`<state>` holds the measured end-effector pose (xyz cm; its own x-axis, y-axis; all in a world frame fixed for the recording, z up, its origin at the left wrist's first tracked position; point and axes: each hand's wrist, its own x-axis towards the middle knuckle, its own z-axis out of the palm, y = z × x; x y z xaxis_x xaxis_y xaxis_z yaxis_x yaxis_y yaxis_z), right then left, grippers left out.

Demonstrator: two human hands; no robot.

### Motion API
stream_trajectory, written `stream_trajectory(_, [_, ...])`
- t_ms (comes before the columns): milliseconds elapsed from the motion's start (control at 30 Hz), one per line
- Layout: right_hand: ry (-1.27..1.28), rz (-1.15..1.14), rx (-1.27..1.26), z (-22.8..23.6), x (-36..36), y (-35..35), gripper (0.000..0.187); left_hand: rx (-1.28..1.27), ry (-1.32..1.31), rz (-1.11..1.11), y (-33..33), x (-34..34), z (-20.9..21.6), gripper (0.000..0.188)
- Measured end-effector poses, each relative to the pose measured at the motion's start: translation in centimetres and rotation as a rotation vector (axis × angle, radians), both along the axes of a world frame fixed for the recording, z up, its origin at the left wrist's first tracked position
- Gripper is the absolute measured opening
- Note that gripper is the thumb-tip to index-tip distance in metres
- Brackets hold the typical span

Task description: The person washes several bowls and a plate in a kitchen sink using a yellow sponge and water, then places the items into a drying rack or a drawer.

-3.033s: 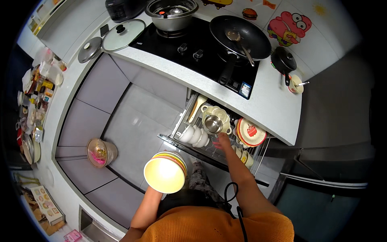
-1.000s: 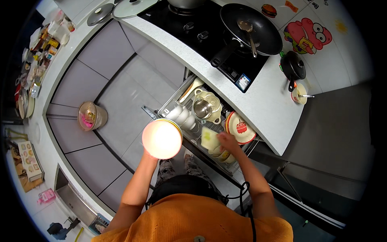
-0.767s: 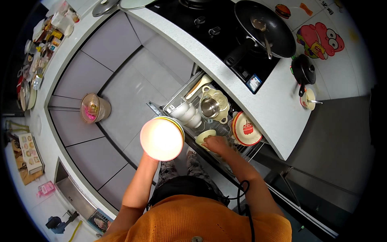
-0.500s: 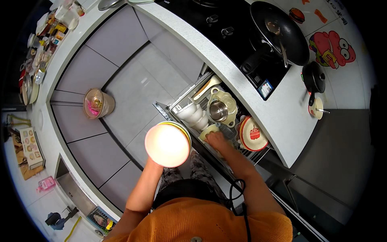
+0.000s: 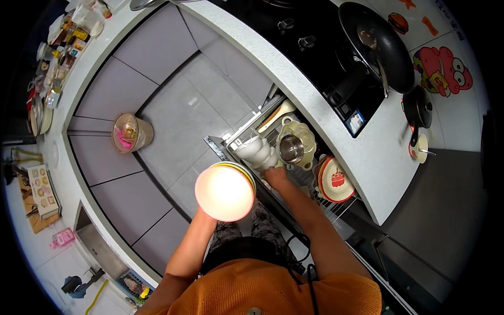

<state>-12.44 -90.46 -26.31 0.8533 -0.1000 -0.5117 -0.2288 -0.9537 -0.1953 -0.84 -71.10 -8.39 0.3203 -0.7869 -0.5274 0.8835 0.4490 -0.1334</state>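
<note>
My left hand (image 5: pixel 207 216) holds up a stack of bowls (image 5: pixel 224 193) with pink, yellow and green rims; the top one glares bright inside, and my fingers beneath are hidden. My right hand (image 5: pixel 275 176) reaches into the open drawer rack, closed on a pale yellow bowl (image 5: pixel 279 165) that it mostly covers. Right beside these fingers lean several white bowls (image 5: pixel 255 150). A steel cup (image 5: pixel 291 149) sits in a cream scalloped dish (image 5: pixel 303 137) just beyond. Red-rimmed plates (image 5: pixel 336 179) stand at the drawer's right end.
The drawer (image 5: pixel 233 137) juts out below the white counter (image 5: pixel 294 79). On the hob rests a black wok (image 5: pixel 388 63); a small black pot (image 5: pixel 417 107) and a cup (image 5: pixel 418 149) stand farther right. A waste bin (image 5: pixel 139 135) is on the floor. A black cable (image 5: pixel 302 239) hangs near my right arm.
My right hand has shifted slightly left, bringing the pale yellow bowl against the white bowls. The stack in my left hand stays held up, and the whole view has shifted a little.
</note>
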Motion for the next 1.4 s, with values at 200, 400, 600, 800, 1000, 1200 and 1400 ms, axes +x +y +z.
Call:
stream_trajectory(200, [-0.378, -0.212, 0.328, 8.6, -2.2, -2.0, 0.015, 0.004, -0.104, -0.031, -0.7, -0.4, -2.2, 0.031])
stream_trajectory(400, [-0.795, -0.383, 0.407, 23.2, -2.6, -3.5, 0.014, -0.048, -0.053, -0.079, -4.0, 0.0, 1.6, 0.029])
stream_trajectory(600, [-0.676, 0.069, 0.199, 30.5, -1.7, 1.4, 0.025, 0.021, -0.048, -0.175, -5.3, -0.6, 0.5, 0.032])
stream_trajectory(800, [-0.648, 0.156, 0.122, 28.2, -2.7, 2.9, 0.02, -0.028, -0.11, -0.233, -6.3, -1.0, 0.6, 0.034])
stream_trajectory(1000, [-0.769, 0.113, 0.274, 29.0, -2.8, 3.2, 0.019, -0.092, -0.163, -0.249, -6.1, -1.4, -0.3, 0.04])
stream_trajectory(1200, [-0.587, -0.474, 0.984, 29.8, -4.0, 4.3, 0.018, -0.01, -0.212, -0.229, -6.4, -1.8, 1.3, 0.037])
stream_trajectory(1400, [-0.326, -1.073, 1.655, 29.1, -4.3, 3.8, 0.026, 0.075, -0.387, -0.192, -6.1, -2.3, -1.7, 0.038])
